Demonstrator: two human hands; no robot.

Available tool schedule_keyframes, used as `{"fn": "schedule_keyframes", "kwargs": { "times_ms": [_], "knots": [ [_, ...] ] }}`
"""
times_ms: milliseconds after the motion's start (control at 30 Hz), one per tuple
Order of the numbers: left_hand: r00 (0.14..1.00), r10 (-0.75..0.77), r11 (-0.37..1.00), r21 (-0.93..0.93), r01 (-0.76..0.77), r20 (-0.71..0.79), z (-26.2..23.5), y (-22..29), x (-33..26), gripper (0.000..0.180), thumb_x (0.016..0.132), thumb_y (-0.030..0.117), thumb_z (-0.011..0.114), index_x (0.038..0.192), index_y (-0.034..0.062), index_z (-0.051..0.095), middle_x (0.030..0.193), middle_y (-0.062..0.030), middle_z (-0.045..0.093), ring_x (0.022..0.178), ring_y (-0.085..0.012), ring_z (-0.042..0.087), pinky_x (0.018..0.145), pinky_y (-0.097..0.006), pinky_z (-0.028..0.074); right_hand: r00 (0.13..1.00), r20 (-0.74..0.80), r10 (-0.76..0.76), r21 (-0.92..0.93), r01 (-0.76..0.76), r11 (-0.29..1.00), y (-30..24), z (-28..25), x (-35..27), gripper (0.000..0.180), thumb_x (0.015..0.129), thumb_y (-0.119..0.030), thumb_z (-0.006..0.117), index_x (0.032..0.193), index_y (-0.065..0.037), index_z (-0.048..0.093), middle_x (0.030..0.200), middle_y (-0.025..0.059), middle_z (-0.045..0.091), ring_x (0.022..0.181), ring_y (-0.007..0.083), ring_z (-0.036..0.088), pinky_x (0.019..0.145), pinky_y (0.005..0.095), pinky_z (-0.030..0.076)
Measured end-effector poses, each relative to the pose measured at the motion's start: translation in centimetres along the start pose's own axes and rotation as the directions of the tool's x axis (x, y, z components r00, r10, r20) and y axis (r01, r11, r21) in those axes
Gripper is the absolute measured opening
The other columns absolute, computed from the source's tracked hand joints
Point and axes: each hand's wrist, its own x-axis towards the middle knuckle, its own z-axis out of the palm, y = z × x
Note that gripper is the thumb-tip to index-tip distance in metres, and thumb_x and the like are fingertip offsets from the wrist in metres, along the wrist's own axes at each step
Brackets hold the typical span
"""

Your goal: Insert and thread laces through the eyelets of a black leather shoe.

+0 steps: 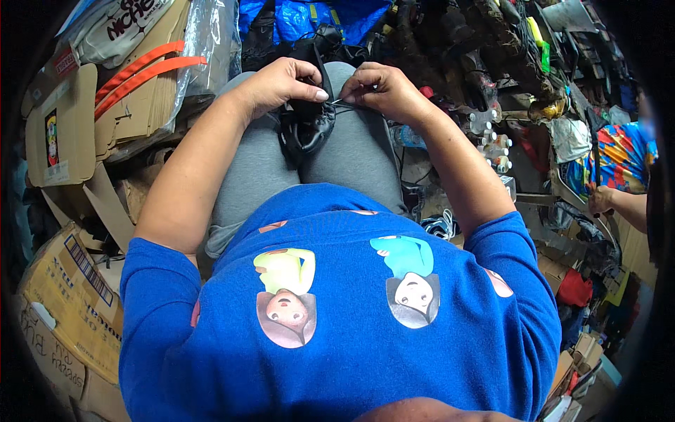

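A shiny black shoe (307, 132) lies between my thighs, its lower end toward my body. From its upper edge a dark flap or strap (320, 70) stands up. My left hand (290, 84) pinches the shoe's upper edge, thumb on the near side and fingers behind. Close on the right, my right hand (380, 88) has its fingertips pressed together around a thin, pale, needle-like thing (336, 101) that reaches toward the shoe. A dark thread or cord seems to run below the right fingers; its ends are hidden.
Flattened cardboard (67, 133) and two orange strips (151, 67) lie at left, with a yellow box (74, 302) nearer. Blue plastic (302, 21) is ahead. Small bottles (496, 144) and clutter crowd the right. At far right another person's hand (603, 200) grips a thin rod.
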Motion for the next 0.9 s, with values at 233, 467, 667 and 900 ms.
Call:
{"fn": "schedule_keyframes", "kwargs": {
  "times_ms": [233, 467, 667, 900],
  "knots": [
    [1.000, 0.006, 0.999, -0.039, -0.006, -0.011, -0.1, -0.1, -0.2, 0.014, 0.076, 0.014, 0.073, 0.077, 0.0063, 0.062, 0.072, 0.0049, 0.056, 0.070, -0.0038, 0.051, 0.068, -0.020, 0.040, 0.999, -0.020, 0.037, 0.060, -0.036, 0.998, 0.0, 0.2, -0.3, 0.012, 0.079, -0.008, 0.070, 0.090, -0.008, 0.070, 0.088, 0.0033, 0.060, 0.084, 0.0141, 0.060, 0.077, 0.0278, 0.049],
    [1.000, 0.012, 0.995, -0.099, -0.012, -0.006, -0.4, -0.9, -0.2, 0.012, 0.076, 0.013, 0.073, 0.078, 0.0066, 0.062, 0.073, 0.0046, 0.058, 0.071, -0.0036, 0.052, 0.068, -0.020, 0.040, 0.997, -0.052, -0.057, -0.051, 0.055, 0.997, -0.2, 0.8, 0.2, 0.013, 0.077, -0.011, 0.071, 0.089, -0.012, 0.071, 0.084, 0.0033, 0.063, 0.082, 0.0176, 0.060, 0.076, 0.0301, 0.049],
    [0.996, -0.077, 0.997, 0.025, 0.076, 0.041, -0.8, 0.3, -0.2, 0.016, 0.079, 0.016, 0.071, 0.089, 0.0033, 0.067, 0.080, 0.0024, 0.063, 0.076, -0.0047, 0.056, 0.073, -0.021, 0.043, 0.980, -0.119, -0.158, -0.158, 0.138, 0.978, -0.2, 1.6, -0.7, 0.015, 0.075, -0.003, 0.071, 0.088, -0.010, 0.071, 0.081, 0.0036, 0.063, 0.077, 0.0170, 0.060, 0.071, 0.0291, 0.049],
    [0.974, -0.093, 0.988, 0.143, 0.065, 0.205, -1.4, 0.9, 0.3, 0.036, 0.082, 0.016, 0.067, 0.112, -0.0024, 0.064, 0.101, -0.0060, 0.067, 0.093, -0.0106, 0.060, 0.089, -0.025, 0.045, 0.967, -0.175, -0.186, -0.253, 0.138, 0.958, -1.3, 2.4, -1.9, 0.019, 0.076, -0.006, 0.070, 0.092, -0.016, 0.072, 0.081, 0.0066, 0.061, 0.074, 0.0231, 0.062, 0.065, 0.0334, 0.051]
  ]
}}
